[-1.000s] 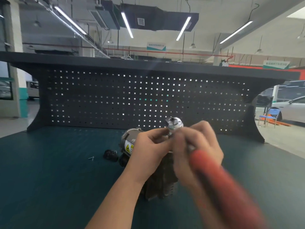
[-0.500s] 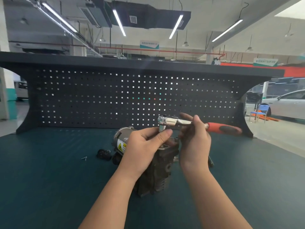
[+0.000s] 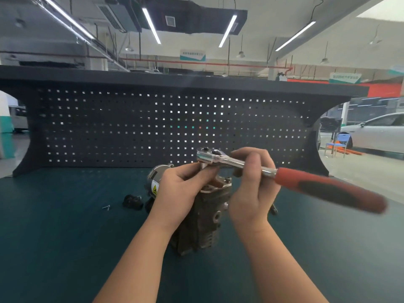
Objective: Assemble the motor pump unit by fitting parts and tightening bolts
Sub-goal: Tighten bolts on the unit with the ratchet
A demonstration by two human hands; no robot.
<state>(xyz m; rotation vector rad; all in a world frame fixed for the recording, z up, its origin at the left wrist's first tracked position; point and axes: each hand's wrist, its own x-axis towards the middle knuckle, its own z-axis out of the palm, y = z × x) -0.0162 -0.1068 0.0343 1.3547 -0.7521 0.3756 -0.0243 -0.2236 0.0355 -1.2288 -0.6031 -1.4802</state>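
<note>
The motor pump unit [image 3: 205, 217] stands on the green bench, a dark cast block with a silver motor and yellow warning label behind it. A ratchet wrench [image 3: 220, 158] with a chrome head and red-and-black handle [image 3: 328, 189] lies level above the block's top. My right hand [image 3: 253, 189] grips the chrome shaft just behind the head, the handle sticking out to the right. My left hand [image 3: 181, 186] pinches the socket under the ratchet head, over the block's top plate. The bolt under the socket is hidden.
A small black part [image 3: 132, 201] and a loose screw [image 3: 106, 207] lie on the mat left of the unit. Another dark piece [image 3: 273, 208] peeks out behind my right wrist. The black pegboard [image 3: 131, 127] closes off the back of the bench.
The wrench handle has swung from pointing toward me round to the right and a little back toward me. My left hand has stayed on the socket.
</note>
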